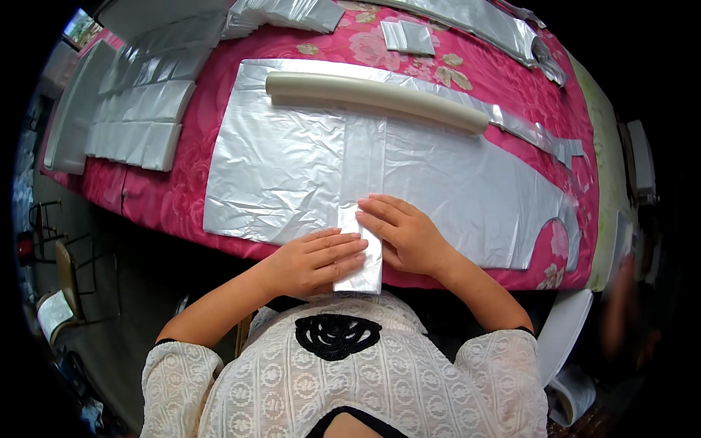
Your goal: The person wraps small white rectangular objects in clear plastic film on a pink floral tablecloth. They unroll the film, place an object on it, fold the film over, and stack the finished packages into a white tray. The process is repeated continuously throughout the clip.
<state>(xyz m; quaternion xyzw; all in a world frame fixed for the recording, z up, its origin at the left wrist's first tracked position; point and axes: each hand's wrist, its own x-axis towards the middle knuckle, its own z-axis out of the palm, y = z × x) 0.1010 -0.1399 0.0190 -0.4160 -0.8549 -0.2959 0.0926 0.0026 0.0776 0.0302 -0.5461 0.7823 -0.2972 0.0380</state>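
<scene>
A thin white plastic bag (445, 182), handle-shaped at its right end, lies spread on the table. Crossing its middle is a narrow strip folded in layers (358, 281), whose near end reaches the table's front edge. My left hand (314, 261) rests flat on that strip from the left, fingers stretched out and side by side. From the right, my right hand (405, 230) lies on the strip a little farther up, fingers extended, its thumb partly hidden. A long cream-coloured tube (380, 98) rests across the far part of the bag.
A pink flowered cloth (179, 208) covers the table. Stacks of folded white plastic (139, 135) stand at the left, with more folded pieces (281, 14) at the back. A small folded packet (407, 36) and a long plastic pile (482, 29) lie beyond the tube. A chair (66, 285) stands lower left.
</scene>
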